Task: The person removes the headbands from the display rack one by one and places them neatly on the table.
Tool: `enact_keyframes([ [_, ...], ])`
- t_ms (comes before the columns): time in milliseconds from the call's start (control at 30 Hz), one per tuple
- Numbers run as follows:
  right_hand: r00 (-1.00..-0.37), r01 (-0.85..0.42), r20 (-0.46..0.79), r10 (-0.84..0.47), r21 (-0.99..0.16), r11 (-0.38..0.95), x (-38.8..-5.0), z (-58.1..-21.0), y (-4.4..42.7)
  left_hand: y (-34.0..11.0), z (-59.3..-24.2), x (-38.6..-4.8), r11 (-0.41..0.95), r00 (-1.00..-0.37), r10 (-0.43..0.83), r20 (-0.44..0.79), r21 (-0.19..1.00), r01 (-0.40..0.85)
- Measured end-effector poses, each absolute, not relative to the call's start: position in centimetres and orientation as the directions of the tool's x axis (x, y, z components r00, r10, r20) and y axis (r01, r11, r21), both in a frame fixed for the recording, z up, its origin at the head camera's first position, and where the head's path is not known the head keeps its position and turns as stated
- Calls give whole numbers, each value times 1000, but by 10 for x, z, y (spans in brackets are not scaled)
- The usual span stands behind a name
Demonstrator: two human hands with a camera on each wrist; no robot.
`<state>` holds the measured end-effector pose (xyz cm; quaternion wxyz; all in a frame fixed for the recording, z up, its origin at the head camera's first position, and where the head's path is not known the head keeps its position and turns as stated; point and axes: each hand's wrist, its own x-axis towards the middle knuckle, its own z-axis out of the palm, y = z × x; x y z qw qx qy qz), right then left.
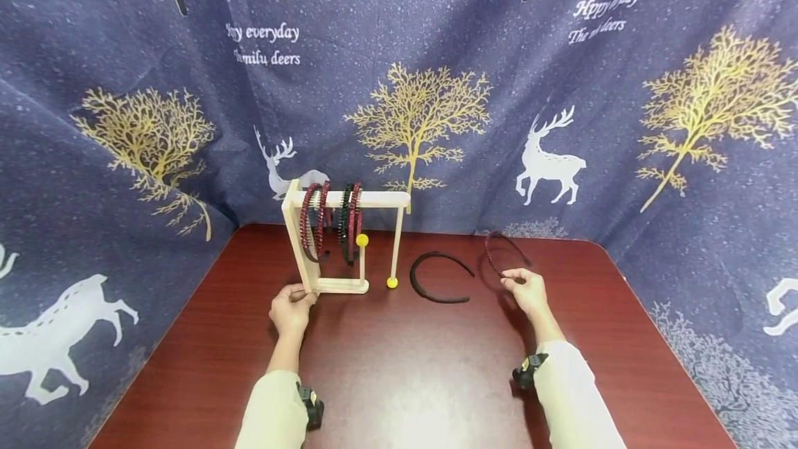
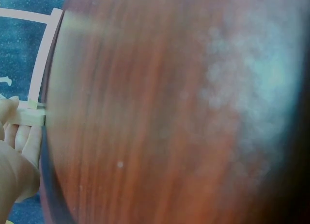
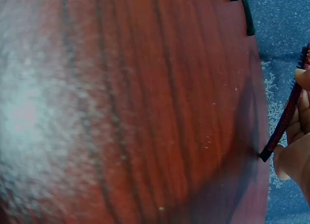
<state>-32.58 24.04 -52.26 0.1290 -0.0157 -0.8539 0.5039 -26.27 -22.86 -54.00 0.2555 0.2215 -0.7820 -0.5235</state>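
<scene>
My left hand [image 1: 291, 310] grips the near left base corner of a pale wooden stand [image 1: 300, 248]. In the left wrist view, the thumb lies over the base end [image 2: 30, 117] and the fingers are beneath it. Several dark red and black headbands [image 1: 319, 220] hang from the stand's top bar. At the right, my right hand [image 1: 528, 293] pinches a dark red headband [image 1: 489, 255] near one end. In the right wrist view this headband [image 3: 285, 120] shows small teeth and a black tip. A black headband [image 1: 419, 284] lies on the table between the stand and my right hand.
Yellow balls [image 1: 362, 240] cap the thin rods of the stand; another yellow ball [image 1: 392, 283] sits at the foot of its right rod. The dark red table [image 1: 386, 359] ends at a blue curtain [image 1: 461, 158] printed with deer and trees.
</scene>
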Motion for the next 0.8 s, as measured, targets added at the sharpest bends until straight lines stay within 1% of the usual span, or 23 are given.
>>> enact_keyframes([
  [133, -969, -80, 200, 147, -813, 576, -324, -524, 238, -228, -539, -262, 357, -774, -611, 167, 931, -81],
  [300, -966, -77, 222, 134, -737, 671, -323, -529, 240, -228, -540, -262, 357, -777, -607, 165, 931, -81],
  [633, -966, -102, 243, 91, -678, 728, -322, -537, 240, -230, -540, -263, 343, -775, -614, 150, 935, -91],
  [800, -969, -72, 220, 111, -683, 727, -323, -538, 242, -228, -539, -262, 340, -778, -612, 143, 935, -95],
])
